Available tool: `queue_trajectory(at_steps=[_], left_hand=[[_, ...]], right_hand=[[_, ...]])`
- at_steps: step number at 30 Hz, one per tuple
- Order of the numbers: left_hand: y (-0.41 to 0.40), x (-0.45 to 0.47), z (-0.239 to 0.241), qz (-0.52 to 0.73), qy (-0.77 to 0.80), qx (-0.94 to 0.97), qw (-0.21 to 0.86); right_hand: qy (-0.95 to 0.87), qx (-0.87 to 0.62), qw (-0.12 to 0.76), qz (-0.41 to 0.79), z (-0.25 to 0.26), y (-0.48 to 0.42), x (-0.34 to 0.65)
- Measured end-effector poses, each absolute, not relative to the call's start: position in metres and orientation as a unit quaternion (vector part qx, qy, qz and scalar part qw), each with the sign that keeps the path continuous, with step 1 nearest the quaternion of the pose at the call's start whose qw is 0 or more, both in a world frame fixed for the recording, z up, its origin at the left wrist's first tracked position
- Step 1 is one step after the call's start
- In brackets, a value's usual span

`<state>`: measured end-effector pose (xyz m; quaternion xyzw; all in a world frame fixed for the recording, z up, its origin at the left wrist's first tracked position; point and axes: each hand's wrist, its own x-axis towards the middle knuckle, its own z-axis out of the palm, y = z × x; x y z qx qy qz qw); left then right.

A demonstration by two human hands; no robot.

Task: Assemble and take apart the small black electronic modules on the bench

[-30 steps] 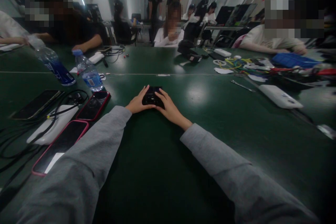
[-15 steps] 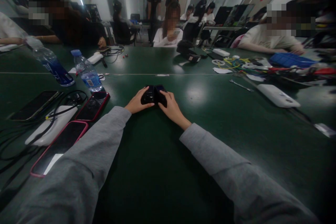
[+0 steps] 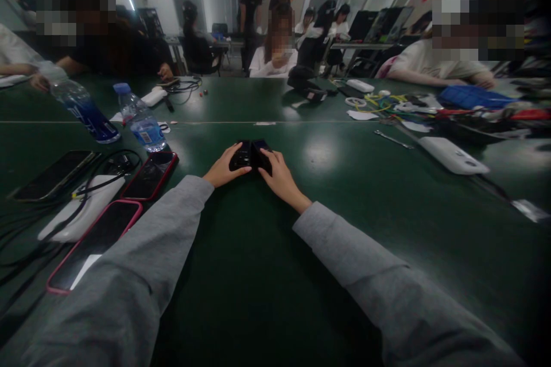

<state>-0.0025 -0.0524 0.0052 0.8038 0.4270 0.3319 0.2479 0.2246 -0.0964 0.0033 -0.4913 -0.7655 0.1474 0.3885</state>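
Note:
A small black device point(image 3: 252, 155) rests on the green table point(image 3: 267, 275), and both my hands grip it. My left hand point(image 3: 222, 168) wraps its left half, thumb lying along the near side. My right hand point(image 3: 282, 178) curls its fingers over the right half. The device shows a seam down its middle, like two joined black parts. I cannot make out finer detail. Both my arms, in grey sleeves, reach forward across the table.
On the left lie several phones point(image 3: 150, 175), a white power bank point(image 3: 75, 213) with black cables and two water bottles point(image 3: 140, 118). A white box point(image 3: 451, 155), tools and coloured wires lie at the right. Other people sit around the far side.
The device was lying flat under my spread fingers; now both hands are closed round it and it shows as two halves side by side. My head has shifted slightly.

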Motion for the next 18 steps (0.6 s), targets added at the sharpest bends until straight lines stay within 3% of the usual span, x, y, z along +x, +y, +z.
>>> queue_trajectory(at_steps=[18], left_hand=[[-0.0517,-0.0027,0.0039,0.332,0.432,0.801,0.248]], right_hand=[[-0.737,-0.56,0.36,0.122,0.0049,-0.0961,0.2248]])
